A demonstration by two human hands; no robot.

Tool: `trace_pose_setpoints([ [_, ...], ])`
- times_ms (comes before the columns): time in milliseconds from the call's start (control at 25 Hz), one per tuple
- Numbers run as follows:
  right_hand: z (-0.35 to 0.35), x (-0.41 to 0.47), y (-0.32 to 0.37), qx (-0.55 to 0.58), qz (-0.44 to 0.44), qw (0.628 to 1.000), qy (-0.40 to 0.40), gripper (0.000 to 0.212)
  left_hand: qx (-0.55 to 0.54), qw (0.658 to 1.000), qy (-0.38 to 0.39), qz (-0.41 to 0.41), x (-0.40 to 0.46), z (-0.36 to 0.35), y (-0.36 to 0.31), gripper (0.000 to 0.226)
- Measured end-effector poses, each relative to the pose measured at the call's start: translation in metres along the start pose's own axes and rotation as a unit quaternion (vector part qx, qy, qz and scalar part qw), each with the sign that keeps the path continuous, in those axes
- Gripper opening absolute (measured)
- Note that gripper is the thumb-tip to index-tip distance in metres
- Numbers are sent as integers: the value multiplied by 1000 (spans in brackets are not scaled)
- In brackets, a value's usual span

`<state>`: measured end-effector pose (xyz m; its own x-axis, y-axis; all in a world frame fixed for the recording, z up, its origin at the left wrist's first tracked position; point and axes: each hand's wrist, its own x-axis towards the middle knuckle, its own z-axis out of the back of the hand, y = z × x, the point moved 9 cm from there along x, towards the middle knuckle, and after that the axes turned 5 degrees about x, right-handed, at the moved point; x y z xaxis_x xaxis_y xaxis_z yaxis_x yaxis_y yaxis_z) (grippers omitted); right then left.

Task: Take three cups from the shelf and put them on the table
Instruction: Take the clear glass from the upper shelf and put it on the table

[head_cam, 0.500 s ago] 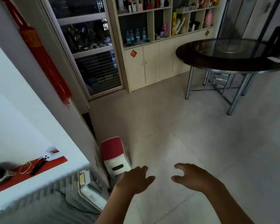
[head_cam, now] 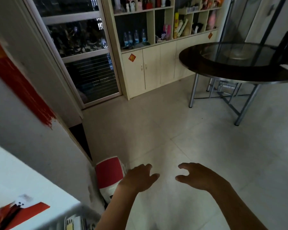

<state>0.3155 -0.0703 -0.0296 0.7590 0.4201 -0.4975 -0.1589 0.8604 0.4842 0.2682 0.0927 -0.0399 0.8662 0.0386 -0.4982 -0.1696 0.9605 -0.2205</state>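
My left hand (head_cam: pixel 140 179) and my right hand (head_cam: pixel 198 176) hover side by side over the tiled floor near the bottom of the view, fingers loosely spread, both empty. A cream shelf unit (head_cam: pixel 160 47) stands against the far wall, with open compartments above and closed doors below. Small bottles (head_cam: pixel 135 37), boxes and other items fill the compartments; I cannot make out any cups among them. To the right stands a round dark glass-topped table (head_cam: pixel 236 72) on metal legs.
A glass-fronted cabinet door (head_cam: pixel 83 52) is left of the shelf. A red and white appliance (head_cam: pixel 110 176) sits on the floor by my left hand. A white surface (head_cam: pixel 20 183) with red items lies at lower left. A red wall hanging (head_cam: pixel 20 90) drapes down.
The view has moved closer to the shelf and table. Both hands stay held out in front, empty, in much the same pose.
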Motion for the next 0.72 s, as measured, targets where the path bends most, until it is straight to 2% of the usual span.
trace_pose_setpoints([
  [320, 87, 140, 17, 36, -20, 999, -12, 59, 93, 995, 17, -27, 140, 98, 10, 57],
  [480, 142, 209, 7, 34, -18, 999, -28, 60, 91, 995, 18, -44, 218, 140, -1, 57],
  [720, 238, 322, -14, 21, 5, 1000, -10, 62, 65, 998, -3, -23, 345, 211, -28, 54],
])
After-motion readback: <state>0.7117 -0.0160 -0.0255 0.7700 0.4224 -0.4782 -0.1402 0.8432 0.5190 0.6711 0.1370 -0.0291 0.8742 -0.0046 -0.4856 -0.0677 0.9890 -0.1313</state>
